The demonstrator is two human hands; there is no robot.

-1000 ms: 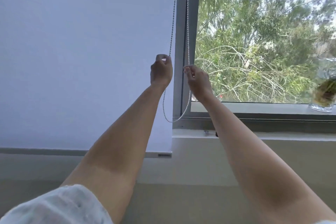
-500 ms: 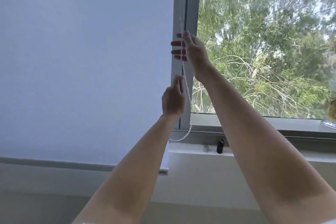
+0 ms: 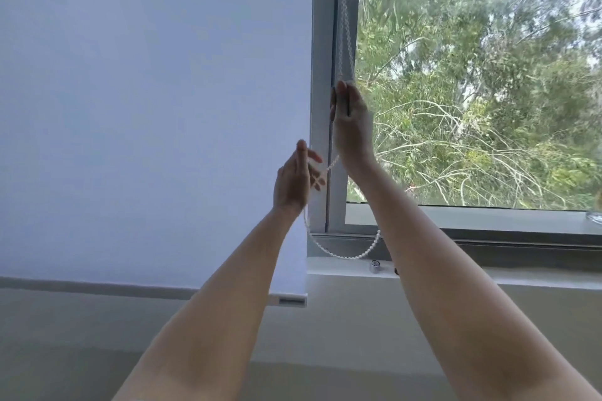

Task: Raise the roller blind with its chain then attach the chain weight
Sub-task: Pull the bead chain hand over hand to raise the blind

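A white roller blind (image 3: 146, 107) covers the left window pane, its bottom bar (image 3: 286, 299) hanging below the sill line. The white bead chain (image 3: 345, 26) runs down the window frame and loops low (image 3: 342, 255) above the sill. My right hand (image 3: 351, 120) is closed around the chain high up by the frame. My left hand (image 3: 294, 179) is lower and to the left, fingers spread, with the chain passing loosely by them. A small metallic piece (image 3: 374, 266), perhaps the chain weight, stands on the sill under the loop.
The grey window frame (image 3: 322, 75) rises between blind and open glass. Green trees fill the right pane. A white sill (image 3: 488, 277) runs to the right, with a small dark item (image 3: 396, 271) beside my right forearm and a glass object (image 3: 595, 216) at the far right edge.
My left hand has let go of the chain and opened, moving down and left. My right hand has closed on the chain and come down. The blind's bottom bar looks about where it was.
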